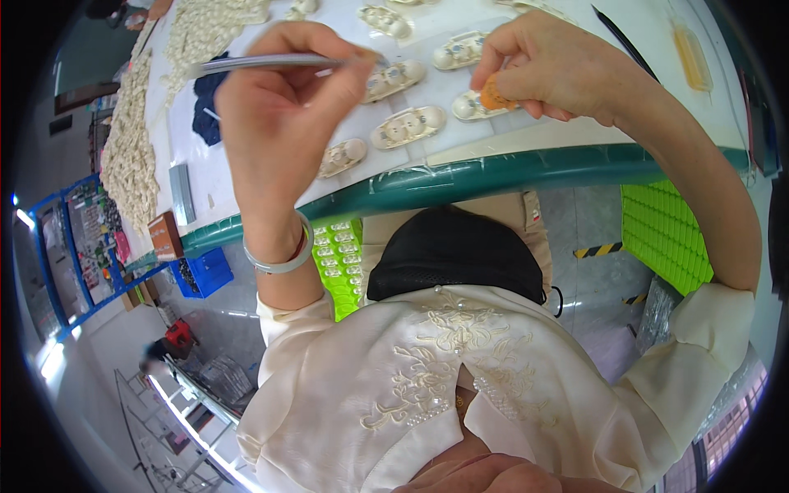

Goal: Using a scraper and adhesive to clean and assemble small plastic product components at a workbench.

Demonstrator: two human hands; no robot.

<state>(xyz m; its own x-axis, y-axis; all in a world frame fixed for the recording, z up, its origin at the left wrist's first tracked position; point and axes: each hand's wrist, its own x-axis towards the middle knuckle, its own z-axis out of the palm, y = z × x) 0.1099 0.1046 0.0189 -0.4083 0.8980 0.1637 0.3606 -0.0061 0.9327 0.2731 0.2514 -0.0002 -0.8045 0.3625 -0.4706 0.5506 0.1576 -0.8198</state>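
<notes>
My left hand (275,123), somewhat blurred, is closed around a slim grey pen-like tool (263,62). The tool lies almost level, its tip near the cream pieces. Between the fingers of my right hand (559,70) is a small orange piece (497,94) that looks like sponge; my hand hides part of it. Directly below that orange piece lies a cream oval piece (468,105) with rounded bumps; I cannot tell whether they touch. Similar cream pieces, such as a cream oval piece (408,126), lie in rows on the white tabletop between my hands.
Heaps of small cream parts (131,140) cover the table's left side. A dark blue cloth (209,111) and a grey block (181,193) lie nearer. At right are a black stick (626,43) and a yellowish clear case (690,56). A green padded edge (444,181) borders the front.
</notes>
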